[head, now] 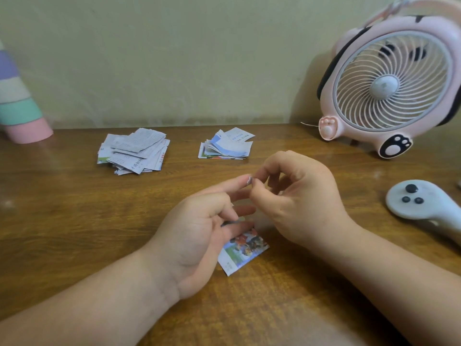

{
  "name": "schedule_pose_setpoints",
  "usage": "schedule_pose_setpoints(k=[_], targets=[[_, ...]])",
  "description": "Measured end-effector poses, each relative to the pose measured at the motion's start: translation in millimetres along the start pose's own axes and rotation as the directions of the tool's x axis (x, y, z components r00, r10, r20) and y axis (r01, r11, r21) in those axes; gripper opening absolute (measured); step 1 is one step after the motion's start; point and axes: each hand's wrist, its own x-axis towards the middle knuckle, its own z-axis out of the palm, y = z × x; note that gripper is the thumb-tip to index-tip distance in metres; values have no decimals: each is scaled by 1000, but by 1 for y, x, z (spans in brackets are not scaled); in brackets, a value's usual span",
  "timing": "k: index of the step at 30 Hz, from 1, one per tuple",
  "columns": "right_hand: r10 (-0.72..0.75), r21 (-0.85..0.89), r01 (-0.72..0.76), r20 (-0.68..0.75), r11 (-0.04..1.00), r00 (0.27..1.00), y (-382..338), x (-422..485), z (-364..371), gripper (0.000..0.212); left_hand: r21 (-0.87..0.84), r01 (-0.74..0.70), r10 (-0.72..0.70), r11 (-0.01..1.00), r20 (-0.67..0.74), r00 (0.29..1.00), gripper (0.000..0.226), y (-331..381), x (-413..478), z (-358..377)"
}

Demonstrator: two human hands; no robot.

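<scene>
Tiny grey-white paper scrap (250, 180), frame centre: your right hand (299, 196) pinched it beside left hand (197, 236) fingertip; left grip unclear. Light pull likely served best.

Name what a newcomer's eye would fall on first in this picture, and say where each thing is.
The pink cat-paw fan stands at the back right of the table. In the middle, the left hand and right hand meet fingertip to fingertip above a colourful paper scrap. Behind them lie a left pile and a right pile of paper pieces.
</scene>
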Motion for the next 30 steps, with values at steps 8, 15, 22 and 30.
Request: schedule_pose_setpoints(k=[8, 15, 22, 30], targets=[[-187, -41, 186, -17, 982, 982, 2, 3, 0, 9, -43, 43, -41, 998, 40, 998, 63, 6, -2, 4], [-343, -28, 344, 41, 939, 939, 8, 7, -2, 9, -61, 94, -90, 994, 73, 993, 58, 9, 1, 0], [-245, 106, 235, 93, 966, 965, 6, 2, -5, 7, -73, 99, -99, 992, 8, 995, 41, 9, 3, -3], [-156, 166, 135, 119, 977, 981, -1, -1, -7, 13, 2, 68, -68, 998, 13, 998, 31, 8, 2, -4]])
